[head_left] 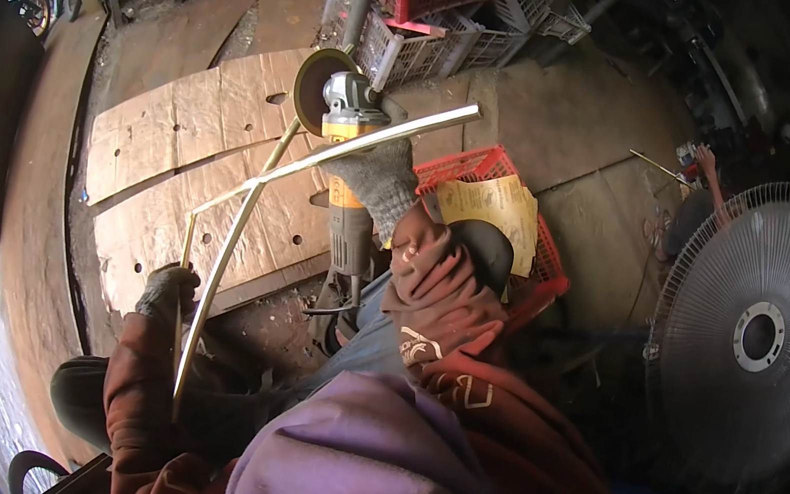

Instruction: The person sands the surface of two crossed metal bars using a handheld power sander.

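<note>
My right hand (376, 180), in a grey knit glove, grips a yellow and grey angle grinder (352, 118) whose round disc (314, 86) points away from me. My left hand (169, 288), also gloved, holds a frame of thin shiny metal strips (252, 188). One long strip (400, 137) of the frame runs up to the right, across the grinder's body just in front of the disc. A curved strip drops from the disc area down to my left hand.
Brown sheets with round holes (189, 132) lie on the ground beyond the frame. A red crate with yellow paper (497, 206) sits at right, white and red crates (427, 19) at the top, a standing fan (752, 333) at far right.
</note>
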Demonstrator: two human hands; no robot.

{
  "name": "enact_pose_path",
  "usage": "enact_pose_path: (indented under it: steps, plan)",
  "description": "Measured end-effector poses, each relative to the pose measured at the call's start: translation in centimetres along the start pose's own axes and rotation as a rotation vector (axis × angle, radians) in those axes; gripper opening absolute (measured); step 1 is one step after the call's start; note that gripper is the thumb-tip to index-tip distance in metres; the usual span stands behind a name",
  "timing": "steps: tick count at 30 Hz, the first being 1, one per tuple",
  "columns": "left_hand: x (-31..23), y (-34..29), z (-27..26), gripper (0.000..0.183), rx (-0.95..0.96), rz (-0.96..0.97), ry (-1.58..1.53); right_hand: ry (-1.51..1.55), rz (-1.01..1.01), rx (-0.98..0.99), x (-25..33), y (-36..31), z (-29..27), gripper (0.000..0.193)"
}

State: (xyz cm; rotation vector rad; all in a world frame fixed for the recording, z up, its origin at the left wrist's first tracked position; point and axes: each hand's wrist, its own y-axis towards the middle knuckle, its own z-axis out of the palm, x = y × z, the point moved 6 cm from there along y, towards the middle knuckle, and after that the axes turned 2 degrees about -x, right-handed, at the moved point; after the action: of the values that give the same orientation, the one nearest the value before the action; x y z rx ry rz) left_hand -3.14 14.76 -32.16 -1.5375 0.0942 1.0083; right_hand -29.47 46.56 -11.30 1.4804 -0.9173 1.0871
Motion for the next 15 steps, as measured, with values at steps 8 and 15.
enact_pose_path:
  steps: [8, 15]
  plan:
    - [0.3, 1.0, -0.6, 0.008, -0.073, 0.199, 0.434, 0.100, -0.088, 0.064, 0.3, -0.3, 0.6, 0.066]
    - [1.5, 1.8, 0.7, 0.016, 0.147, 0.692, 1.458, 0.033, 0.050, 0.075, -0.7, -0.4, 0.4, 0.085]
